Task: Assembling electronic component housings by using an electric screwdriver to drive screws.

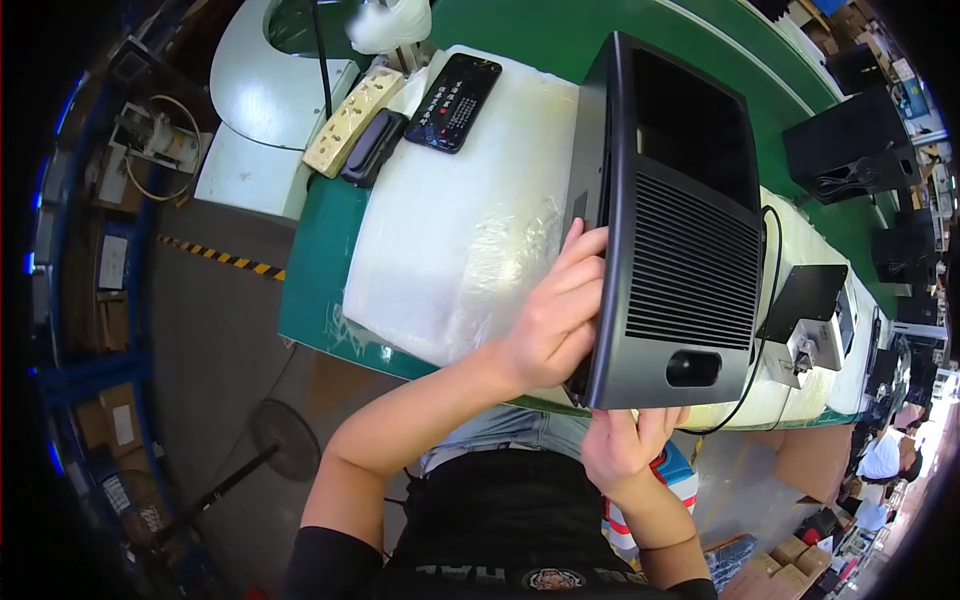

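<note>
A large black device casing (690, 250), with a slatted vent, a dark glossy window and an oval cut-out at its near end, stands tilted on the padded worktop. My left hand (562, 310) grips its left side, the bent fingers partly hidden behind the edge of the slatted face. Below the near end, my right hand (625, 445) holds the casing's lower edge between thumb and fingers; the fingertips are partly covered by the casing. Whatever the fingers touch inside or beneath it is hidden.
White bubble-wrap padding (460, 220) covers the green bench. On its far left lie a phone (455, 103), a dark oblong case (375, 148) and a cream power strip (352, 122). A black cable (765, 330) loops to the right, near a metal bracket (805, 350). A fan (285, 440) stands lower left.
</note>
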